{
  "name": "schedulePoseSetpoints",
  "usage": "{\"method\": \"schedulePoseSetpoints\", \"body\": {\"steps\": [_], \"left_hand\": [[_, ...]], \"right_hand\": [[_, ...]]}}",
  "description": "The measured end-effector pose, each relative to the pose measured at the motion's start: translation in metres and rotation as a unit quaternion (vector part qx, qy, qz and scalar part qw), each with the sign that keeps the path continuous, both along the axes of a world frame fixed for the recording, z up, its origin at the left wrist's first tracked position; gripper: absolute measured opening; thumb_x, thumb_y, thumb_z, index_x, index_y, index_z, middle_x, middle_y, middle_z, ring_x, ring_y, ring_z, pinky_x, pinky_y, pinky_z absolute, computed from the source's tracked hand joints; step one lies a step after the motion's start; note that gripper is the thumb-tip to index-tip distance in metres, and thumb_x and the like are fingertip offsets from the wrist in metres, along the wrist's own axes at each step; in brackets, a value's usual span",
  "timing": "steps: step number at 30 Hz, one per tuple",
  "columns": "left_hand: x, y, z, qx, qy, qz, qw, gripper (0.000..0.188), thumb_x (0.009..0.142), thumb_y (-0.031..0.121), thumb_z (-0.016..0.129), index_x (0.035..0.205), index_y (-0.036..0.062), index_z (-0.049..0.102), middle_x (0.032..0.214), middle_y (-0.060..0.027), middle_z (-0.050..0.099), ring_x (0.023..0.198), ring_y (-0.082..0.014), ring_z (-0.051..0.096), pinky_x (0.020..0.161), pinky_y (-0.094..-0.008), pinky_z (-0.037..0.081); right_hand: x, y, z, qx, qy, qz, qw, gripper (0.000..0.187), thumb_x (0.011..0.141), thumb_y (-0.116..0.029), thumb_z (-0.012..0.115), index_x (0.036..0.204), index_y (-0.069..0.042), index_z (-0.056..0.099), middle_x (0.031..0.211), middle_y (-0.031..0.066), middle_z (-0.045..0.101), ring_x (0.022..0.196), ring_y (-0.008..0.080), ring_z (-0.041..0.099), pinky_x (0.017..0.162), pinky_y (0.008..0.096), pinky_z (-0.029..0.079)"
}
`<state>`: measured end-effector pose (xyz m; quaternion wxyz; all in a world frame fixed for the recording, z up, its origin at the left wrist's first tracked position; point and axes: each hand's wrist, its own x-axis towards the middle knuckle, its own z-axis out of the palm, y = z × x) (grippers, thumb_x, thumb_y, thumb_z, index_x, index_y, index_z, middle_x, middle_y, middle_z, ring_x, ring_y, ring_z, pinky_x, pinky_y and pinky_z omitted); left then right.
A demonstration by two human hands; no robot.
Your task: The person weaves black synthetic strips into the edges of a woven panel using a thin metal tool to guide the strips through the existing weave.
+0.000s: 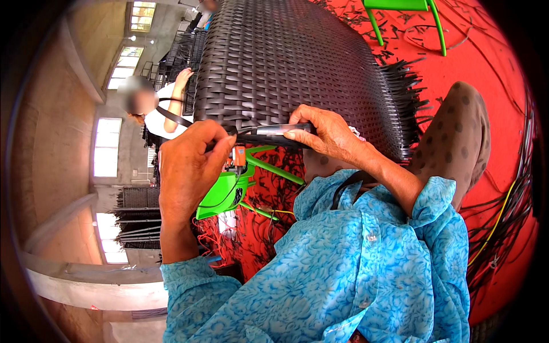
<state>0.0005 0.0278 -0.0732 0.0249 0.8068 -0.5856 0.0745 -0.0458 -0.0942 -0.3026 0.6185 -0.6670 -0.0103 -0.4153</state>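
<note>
In the head view, the left hand [191,163] at nine o'clock pinches a black strip [178,119]; the right hand [327,135], toward two, is clamped on a slim tool [274,130] at twelve, near a woven panel [286,63].

The floor [492,143] is coloured red and is thickly littered with short black scraps [280,163] beneath the work. Long black strips [509,228] are spread along its right side, and a thin yellow strand [496,222] is laid among them. At the upper right, a green chair [400,4] is supported on the floor, with more scraps strewn beside its legs.
</note>
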Motion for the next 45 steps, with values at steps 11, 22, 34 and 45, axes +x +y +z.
{"method": "schedulePoseSetpoints", "body": {"steps": [11, 22, 34, 45], "left_hand": [[-0.015, -0.006, -0.008, 0.076, -0.229, -0.064, 0.968, 0.011, 0.077, 0.013, 0.063, 0.075, 0.0062, 0.054, 0.071, -0.0086, 0.055, 0.063, -0.0296, 0.056, 0.056, -0.0392, 0.042], [-0.01, -0.017, -0.001, 0.126, -0.236, -0.041, 0.963, 0.012, 0.078, 0.015, 0.064, 0.075, 0.0043, 0.058, 0.07, -0.0117, 0.058, 0.064, -0.0331, 0.057, 0.055, -0.0396, 0.042], [-0.009, -0.019, 0.001, 0.146, -0.276, -0.016, 0.95, 0.016, 0.079, 0.018, 0.062, 0.072, 0.0041, 0.057, 0.067, -0.0138, 0.058, 0.064, -0.0345, 0.057, 0.055, -0.0429, 0.041], [-0.004, -0.015, -0.004, 0.116, -0.285, -0.01, 0.951, 0.016, 0.079, 0.019, 0.06, 0.072, 0.0047, 0.058, 0.067, -0.0138, 0.059, 0.064, -0.035, 0.058, 0.055, -0.0436, 0.041]], "right_hand": [[-0.004, 0.004, -0.003, -0.036, 0.007, -0.055, 0.998, 0.025, 0.086, -0.029, 0.062, 0.094, -0.005, 0.056, 0.081, 0.0113, 0.06, 0.074, 0.025, 0.059, 0.066, 0.0357, 0.046], [-0.005, 0.003, -0.006, -0.068, 0.02, -0.066, 0.995, 0.023, 0.086, -0.025, 0.06, 0.097, -0.005, 0.058, 0.087, 0.0127, 0.061, 0.081, 0.0303, 0.06, 0.069, 0.0383, 0.048], [-0.006, 0.007, -0.007, -0.076, 0.023, -0.075, 0.994, 0.02, 0.085, -0.022, 0.061, 0.097, -0.006, 0.058, 0.088, 0.0121, 0.06, 0.081, 0.0303, 0.06, 0.07, 0.0384, 0.048], [-0.009, 0.007, -0.006, -0.064, 0.009, -0.051, 0.997, 0.018, 0.085, -0.017, 0.061, 0.099, -0.006, 0.058, 0.089, 0.0115, 0.06, 0.082, 0.0282, 0.06, 0.071, 0.037, 0.048]]}}
